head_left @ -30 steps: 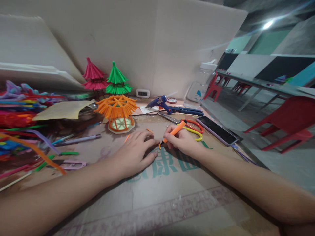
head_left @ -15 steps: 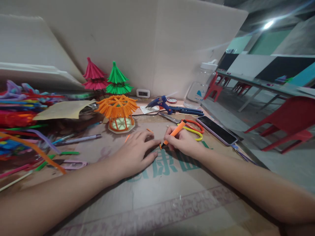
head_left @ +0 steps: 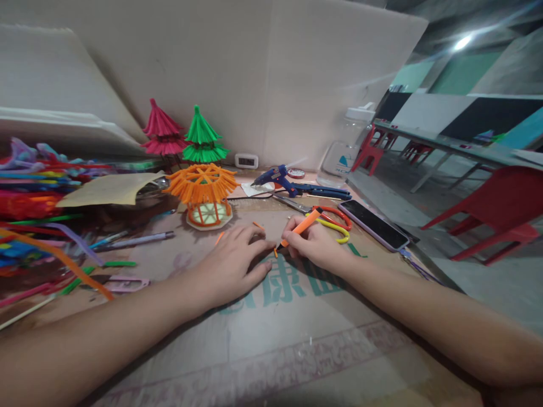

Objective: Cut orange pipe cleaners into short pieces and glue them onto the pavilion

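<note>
In my right hand is an orange marker, gripped like a pen with its dark tip pointing down and left. That tip is at a tiny orange piece on the cardboard. My left hand rests palm down, fingers apart, its index fingertip beside the same piece. Two more small orange strips lie by the left fingers, one of them a short strip. Behind that hand stands an orange pavilion-like model of fuzzy stems. Scissors with red and yellow handles lie just behind my right hand.
At the back are a blue glue gun, pliers-like tool, small digital clock and clear bottle. A phone lies right. Pink and green models stand behind; colourful pipe cleaners crowd the left.
The marker's tip has shifted very slightly left and up along the small orange piece. My left hand has hardly moved, and everything else looks the same.
</note>
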Motion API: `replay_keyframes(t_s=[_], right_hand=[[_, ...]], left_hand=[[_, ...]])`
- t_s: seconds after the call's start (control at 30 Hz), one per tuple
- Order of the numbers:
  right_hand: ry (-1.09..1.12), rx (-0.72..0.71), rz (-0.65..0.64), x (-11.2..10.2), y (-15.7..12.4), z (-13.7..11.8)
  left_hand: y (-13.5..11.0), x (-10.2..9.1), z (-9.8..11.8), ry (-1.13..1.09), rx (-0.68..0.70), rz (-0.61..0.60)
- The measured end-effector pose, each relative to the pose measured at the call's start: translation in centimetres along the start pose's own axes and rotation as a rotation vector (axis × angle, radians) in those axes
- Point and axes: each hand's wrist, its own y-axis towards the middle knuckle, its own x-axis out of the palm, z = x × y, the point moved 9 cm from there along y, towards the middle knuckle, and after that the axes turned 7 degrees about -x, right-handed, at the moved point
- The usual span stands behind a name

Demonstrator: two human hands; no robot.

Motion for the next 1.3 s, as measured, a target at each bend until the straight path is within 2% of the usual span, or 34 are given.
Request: replay_keyframes(t_s=[0.2, 0.4, 0.6, 0.77, 0.97, 1.17, 1.3], right_hand=[[0.028, 0.030, -0.067, 0.62, -0.17, -0.16], [0.016, 0.004, -0.020, 0.20, -0.06, -0.16], [0.013, 0.008, -0.059, 0.57, -0.11, -0.09], [-0.006, -0.033, -0.006, 0.14, -0.05, -0.61], [0.032, 0.015, -0.072, 0.68, -0.18, -0.27], [0.016, 0.000, -0.028, 0.30, -0.06, -0.28], [0.037, 0.004, -0.079, 0.79, -0.17, -0.40]], left_hand=[[-0.01, -0.05, -0.15, -0.026, -0.012, 0.002], [-0.07, -0.07, -0.14, -0.015, -0.007, 0.007], [-0.07, -0.18, -0.14, -0.031, -0.009, 0.016], [-0.12, -0.16, -0.21, -0.018, -0.014, 0.026], [-0.05, -0.14, -0.15, -0.020, -0.019, 0.005], [-0.08, -0.07, -0.29, -0.016, -0.023, 0.009], [-0.11, 0.06, -0.33, -0.014, -0.022, 0.004]])
